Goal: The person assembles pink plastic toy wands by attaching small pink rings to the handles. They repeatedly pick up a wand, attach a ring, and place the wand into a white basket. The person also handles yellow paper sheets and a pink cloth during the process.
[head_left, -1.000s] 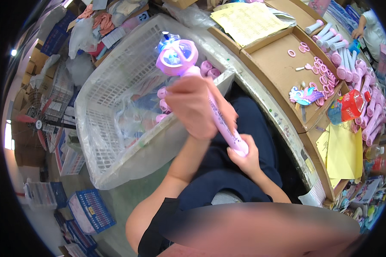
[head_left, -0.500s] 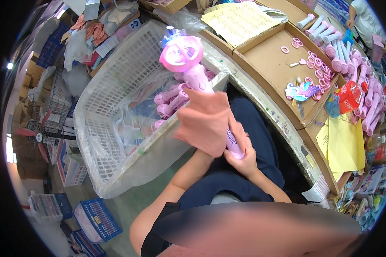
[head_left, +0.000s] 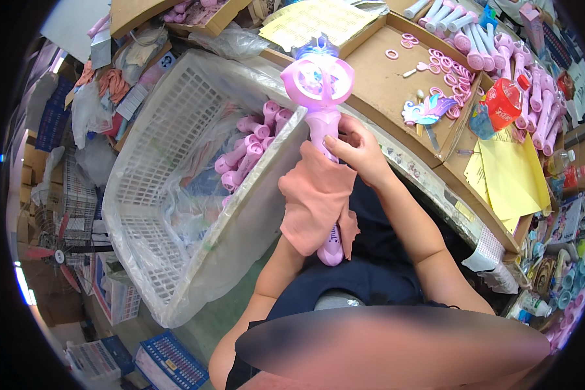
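A pink toy wand stands nearly upright in front of me. Its round, winged head is lit up, with a clear blue piece on top. My right hand grips the wand's neck just below the head, thumb in front and fingers behind. A salmon-coloured cloth wraps the middle of the handle, and the rounded handle end shows beneath it. From the left my left forearm runs up under the cloth; that hand is closed around cloth and handle, its fingers hidden.
Left of the wand stands a white plastic basket lined with clear film, holding several pink wand parts. On the right, a cardboard tray holds pink rings. Beyond lie a red-labelled bottle, yellow paper and stacked wands.
My right hand has moved from the handle's bottom end up to the neck. The wand has swung right and more upright, and the cloth sits lower in view. The head view has shifted.
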The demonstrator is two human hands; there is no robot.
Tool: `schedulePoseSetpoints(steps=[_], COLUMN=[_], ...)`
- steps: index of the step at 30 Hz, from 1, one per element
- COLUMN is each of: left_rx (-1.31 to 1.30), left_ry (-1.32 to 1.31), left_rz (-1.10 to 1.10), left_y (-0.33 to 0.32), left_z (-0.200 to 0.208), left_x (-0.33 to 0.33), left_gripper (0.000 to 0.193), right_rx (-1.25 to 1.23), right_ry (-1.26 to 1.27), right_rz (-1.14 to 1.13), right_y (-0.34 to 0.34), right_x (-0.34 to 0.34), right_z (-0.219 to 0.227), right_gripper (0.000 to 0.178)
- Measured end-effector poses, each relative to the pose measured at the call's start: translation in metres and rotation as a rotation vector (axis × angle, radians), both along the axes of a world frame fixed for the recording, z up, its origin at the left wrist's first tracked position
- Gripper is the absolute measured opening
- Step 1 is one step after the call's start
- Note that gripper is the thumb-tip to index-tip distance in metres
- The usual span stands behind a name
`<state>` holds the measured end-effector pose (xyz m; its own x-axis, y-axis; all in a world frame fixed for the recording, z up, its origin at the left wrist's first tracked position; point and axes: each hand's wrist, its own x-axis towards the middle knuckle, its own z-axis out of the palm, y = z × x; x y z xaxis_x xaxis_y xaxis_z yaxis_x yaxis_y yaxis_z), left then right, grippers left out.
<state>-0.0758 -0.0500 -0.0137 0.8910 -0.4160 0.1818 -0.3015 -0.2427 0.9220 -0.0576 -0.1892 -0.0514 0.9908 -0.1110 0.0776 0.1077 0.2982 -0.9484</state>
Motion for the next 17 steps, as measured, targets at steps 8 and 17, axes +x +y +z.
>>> schedulePoseSetpoints(steps=[8, 17], left_rx=[0.033, 0.409], left_ry=[-0.103, -0.037], left_rz=[-0.079, -0.086], left_y=[0.0, -0.019], left_z=[-0.006, -0.026], left_x=[0.005, -0.007], left_gripper=[0.038, 0.033], right_rx=[-0.063, 0.088], right_ry=[0.017, 0.004], right_rz=[-0.005, -0.135], right_y=[-0.01, -0.007], right_x=[-0.006, 0.01], right_z=[0.003, 0.018], right_gripper=[0.06, 0.061])
